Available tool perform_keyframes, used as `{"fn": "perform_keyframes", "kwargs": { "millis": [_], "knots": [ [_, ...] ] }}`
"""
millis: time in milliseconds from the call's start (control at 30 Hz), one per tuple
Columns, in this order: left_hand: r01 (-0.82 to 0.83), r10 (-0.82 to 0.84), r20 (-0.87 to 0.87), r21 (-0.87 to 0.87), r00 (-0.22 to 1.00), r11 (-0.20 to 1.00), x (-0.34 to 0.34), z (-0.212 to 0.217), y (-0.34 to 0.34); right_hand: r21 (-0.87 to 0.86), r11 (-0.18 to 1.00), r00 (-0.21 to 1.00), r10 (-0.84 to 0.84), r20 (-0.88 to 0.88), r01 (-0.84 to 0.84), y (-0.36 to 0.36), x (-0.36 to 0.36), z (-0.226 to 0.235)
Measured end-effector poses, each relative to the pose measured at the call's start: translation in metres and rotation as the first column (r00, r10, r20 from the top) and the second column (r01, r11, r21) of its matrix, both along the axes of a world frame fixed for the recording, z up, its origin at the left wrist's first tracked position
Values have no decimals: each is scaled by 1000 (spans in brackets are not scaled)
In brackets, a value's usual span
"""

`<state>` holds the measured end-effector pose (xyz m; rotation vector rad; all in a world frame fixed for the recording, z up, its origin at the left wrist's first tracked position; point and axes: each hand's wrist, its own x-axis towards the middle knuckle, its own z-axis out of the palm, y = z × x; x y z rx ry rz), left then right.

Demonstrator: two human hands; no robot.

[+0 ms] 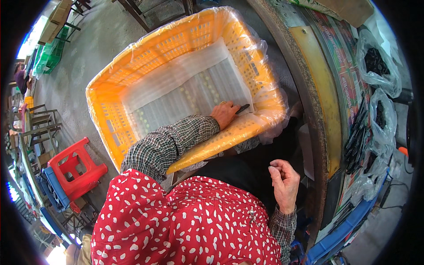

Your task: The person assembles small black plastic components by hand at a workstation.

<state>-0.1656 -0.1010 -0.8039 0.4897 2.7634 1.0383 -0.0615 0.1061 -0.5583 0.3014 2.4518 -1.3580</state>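
My left hand [224, 114] reaches into a yellow plastic basket [145, 56] and is closed on a slim black pen-like piece [243, 108] near the basket's right end. Clear plastic film lines the basket. White sheet material [185, 64] covers its inner sides. On the bottom, a translucent layer lies over rows of small pale round spots; what is beneath cannot be made out clearly. Outside the basket, above my lap, my right hand [285, 184] is loosely closed, thumb against curled fingers, with nothing visible in it.
Along the right runs a worktable [304, 84] with a worn edge. Several black slim pieces [357, 137] lie there beside clear plastic bags [382, 119]. A red stool [77, 170] stands at left, with a green crate [49, 55] farther off.
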Motion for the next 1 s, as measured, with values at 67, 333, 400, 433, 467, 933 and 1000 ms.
{"fn": "perform_keyframes", "kwargs": {
  "millis": [67,333,400,433,467,933,1000],
  "knots": [
    [5,-6,-24,-25,1000,1000,-1,0,-1,2,1000,1000,4,4,-4,0,-1,0],
    [68,-88,-116,-168,989,983,-3,-17,1,3,1000,1000,23,0,-23,-2,-3,-2],
    [58,-78,-115,-163,990,985,-3,-19,0,-3,1000,1000,21,0,-21,-2,-2,-3],
    [54,-72,-113,-154,991,987,-3,-19,2,-5,1000,1000,13,3,-13,-1,0,-2],
    [59,-78,-121,-153,990,987,-4,-18,2,-3,1000,1000,7,-5,-7,0,1,0],
    [128,-124,-209,7,970,992,-31,104,-14,198,979,938,119,-327,-56,48,31,75],
    [124,-64,-406,122,911,985,-37,161,-6,180,983,921,102,-376,-36,56,40,81]
  ]
}}
